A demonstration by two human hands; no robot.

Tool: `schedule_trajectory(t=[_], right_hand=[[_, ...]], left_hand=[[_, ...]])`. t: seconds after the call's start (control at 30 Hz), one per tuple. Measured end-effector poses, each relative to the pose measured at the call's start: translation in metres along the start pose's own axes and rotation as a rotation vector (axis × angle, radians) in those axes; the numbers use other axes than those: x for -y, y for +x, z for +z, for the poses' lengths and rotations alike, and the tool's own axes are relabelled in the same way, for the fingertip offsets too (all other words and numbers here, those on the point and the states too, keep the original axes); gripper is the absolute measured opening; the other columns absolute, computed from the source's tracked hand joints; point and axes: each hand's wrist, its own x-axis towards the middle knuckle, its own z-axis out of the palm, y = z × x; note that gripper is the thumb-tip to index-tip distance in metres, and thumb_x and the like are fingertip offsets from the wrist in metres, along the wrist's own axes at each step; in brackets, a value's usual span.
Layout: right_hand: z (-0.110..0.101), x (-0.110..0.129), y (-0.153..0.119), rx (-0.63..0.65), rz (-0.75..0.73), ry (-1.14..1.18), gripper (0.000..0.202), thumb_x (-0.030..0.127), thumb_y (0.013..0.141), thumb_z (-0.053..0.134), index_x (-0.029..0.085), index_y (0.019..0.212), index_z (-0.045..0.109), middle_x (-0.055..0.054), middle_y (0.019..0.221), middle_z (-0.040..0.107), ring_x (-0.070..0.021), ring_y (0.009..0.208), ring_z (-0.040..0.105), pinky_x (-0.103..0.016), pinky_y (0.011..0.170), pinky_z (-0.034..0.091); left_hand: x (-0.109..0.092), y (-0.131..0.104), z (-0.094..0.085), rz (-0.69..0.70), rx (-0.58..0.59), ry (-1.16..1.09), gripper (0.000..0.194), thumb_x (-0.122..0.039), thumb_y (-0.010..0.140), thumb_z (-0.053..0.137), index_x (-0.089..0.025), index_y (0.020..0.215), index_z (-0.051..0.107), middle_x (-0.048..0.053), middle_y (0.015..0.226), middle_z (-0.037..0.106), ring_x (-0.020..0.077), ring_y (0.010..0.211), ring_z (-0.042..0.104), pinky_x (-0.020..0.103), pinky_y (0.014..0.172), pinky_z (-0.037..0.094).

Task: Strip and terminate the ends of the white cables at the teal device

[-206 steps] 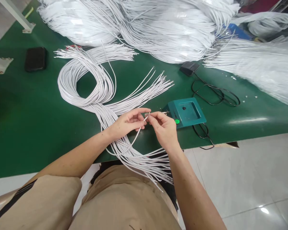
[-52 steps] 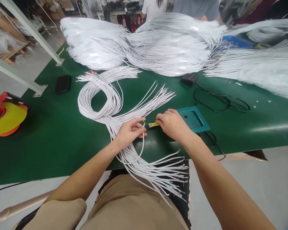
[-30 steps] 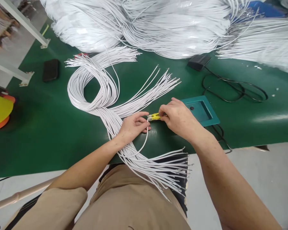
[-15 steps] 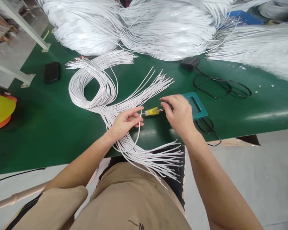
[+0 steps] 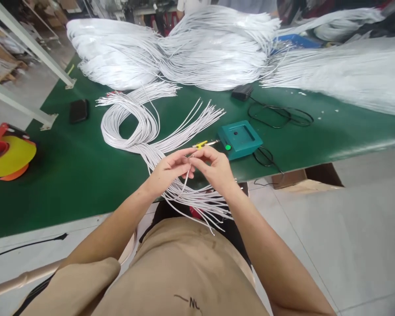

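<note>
My left hand (image 5: 171,171) pinches a thin white cable (image 5: 186,176) close to its end, above the green table. Against those fingers, my right hand (image 5: 213,169) is closed in a pinch at the cable's tip; what sits between its fingertips is too small to make out. Just beyond the hands lies a yellow-handled tool (image 5: 201,144) with a metal tip, pointing at a teal box (image 5: 242,138) with a green button. Under my hands a bundle of white cables (image 5: 151,156) runs across the table, its ends hanging over the front edge.
Large heaps of white cables (image 5: 217,52) fill the back of the table (image 5: 69,175). A black adapter (image 5: 242,92) with a looped cord lies behind the teal box. At left are a dark flat object (image 5: 78,110) and a yellow-and-orange round item (image 5: 13,156). White posts (image 5: 39,114) stand there too.
My right hand has come left from beside the teal box to meet my left hand at the cable's end. The box's green button now shows. The head view has tilted up.
</note>
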Motion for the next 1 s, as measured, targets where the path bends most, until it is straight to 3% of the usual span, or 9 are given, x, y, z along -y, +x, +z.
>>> schedule_trajectory(t=[0.1, 0.2, 0.33, 0.43, 0.53, 0.63, 0.77, 1.0], right_hand=[[-0.009, 0.009, -0.013, -0.094, -0.096, -0.135, 0.008, 0.028, 0.077, 0.068, 0.02, 0.076, 0.068, -0.001, 0.082, 0.067, -0.0135, 0.076, 0.06, -0.029, 0.073, 0.048], [-0.047, 0.017, -0.026, -0.275, -0.078, -0.113, 0.015, 0.033, 0.081, 0.064, 0.02, 0.088, 0.07, -0.001, 0.087, 0.07, -0.0136, 0.079, 0.062, -0.028, 0.076, 0.049], [-0.109, -0.002, -0.041, -0.634, 0.021, -0.122, 0.024, 0.041, 0.082, 0.06, 0.019, 0.078, 0.068, -0.001, 0.076, 0.068, -0.0103, 0.062, 0.056, -0.025, 0.066, 0.048], [-0.132, -0.033, -0.041, -0.678, 0.117, -0.139, 0.032, 0.049, 0.08, 0.059, 0.018, 0.076, 0.068, -0.002, 0.069, 0.067, -0.0095, 0.055, 0.053, -0.024, 0.06, 0.047], [-0.132, -0.06, -0.034, -0.601, 0.17, -0.23, 0.039, 0.053, 0.081, 0.056, 0.017, 0.072, 0.069, -0.001, 0.063, 0.065, -0.0092, 0.051, 0.052, -0.023, 0.058, 0.045], [-0.126, -0.073, -0.031, -0.605, 0.14, -0.376, 0.04, 0.052, 0.084, 0.051, 0.018, 0.071, 0.069, 0.0, 0.063, 0.067, -0.0095, 0.052, 0.052, -0.023, 0.061, 0.044], [-0.124, -0.075, -0.031, -0.648, 0.118, -0.427, 0.04, 0.05, 0.086, 0.049, 0.019, 0.07, 0.068, 0.001, 0.06, 0.065, -0.0098, 0.051, 0.052, -0.023, 0.062, 0.044], [-0.124, -0.078, -0.03, -0.658, 0.084, -0.425, 0.039, 0.048, 0.087, 0.049, 0.019, 0.07, 0.068, 0.002, 0.058, 0.063, -0.0096, 0.049, 0.052, -0.023, 0.061, 0.043]], left_hand=[[-0.006, -0.012, -0.003, -0.049, -0.026, 0.195, 0.057, -0.033, 0.084, 0.064, -0.022, 0.137, 0.048, 0.005, 0.095, 0.068, 0.0171, 0.088, 0.066, 0.031, 0.08, 0.052], [-0.014, -0.026, -0.016, -0.048, -0.017, 0.615, 0.067, -0.041, 0.081, 0.065, -0.025, 0.142, 0.042, 0.009, 0.122, 0.064, 0.0245, 0.115, 0.059, 0.04, 0.099, 0.047], [-0.009, -0.042, -0.039, 0.036, 0.221, 1.195, 0.085, -0.051, 0.073, 0.069, -0.025, 0.146, 0.035, 0.011, 0.149, 0.042, 0.0314, 0.138, 0.038, 0.05, 0.114, 0.031], [0.01, -0.049, -0.048, 0.185, 0.345, 1.447, 0.098, -0.052, 0.07, 0.071, -0.02, 0.15, 0.024, 0.015, 0.152, 0.037, 0.0342, 0.144, 0.026, 0.058, 0.117, 0.018], [0.03, -0.054, -0.047, 0.287, 0.375, 1.591, 0.09, -0.041, 0.074, 0.069, -0.016, 0.15, 0.025, 0.018, 0.15, 0.039, 0.0353, 0.144, 0.025, 0.061, 0.115, 0.016], [0.04, -0.058, -0.044, 0.35, 0.337, 1.648, 0.073, -0.034, 0.081, 0.06, -0.014, 0.146, 0.032, 0.019, 0.148, 0.042, 0.0352, 0.142, 0.03, 0.059, 0.115, 0.019], [0.042, -0.059, -0.04, 0.376, 0.289, 1.649, 0.062, -0.032, 0.085, 0.054, -0.015, 0.143, 0.039, 0.019, 0.144, 0.047, 0.0356, 0.14, 0.035, 0.059, 0.115, 0.018], [0.039, -0.06, -0.037, 0.38, 0.254, 1.638, 0.058, -0.029, 0.084, 0.053, -0.015, 0.139, 0.043, 0.018, 0.14, 0.051, 0.0346, 0.137, 0.039, 0.058, 0.114, 0.018]])
